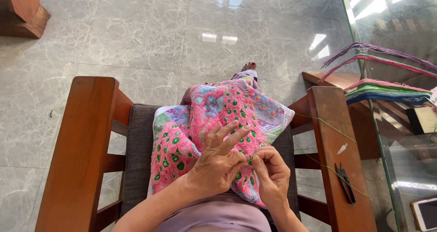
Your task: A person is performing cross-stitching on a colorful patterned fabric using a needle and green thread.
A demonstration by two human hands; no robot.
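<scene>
A pink embroidered cloth [214,109] with green spots and pale blue patches lies over my lap on a wooden armchair. My left hand [218,161] rests flat on the cloth, fingers spread and pressing it down. My right hand [271,173] pinches the cloth's edge beside the left thumb, thumb and forefinger closed on a small green stitch or needle point; the needle itself is too small to make out. A thin green thread [327,127] runs from my hands across the right armrest [339,168].
Small black thread snips [345,182] and a white tag lie on the right armrest. A glass table [400,32] at right holds bundles of coloured threads [387,92] and a phone [425,214]. The left armrest [79,154] is bare. Grey marble floor ahead.
</scene>
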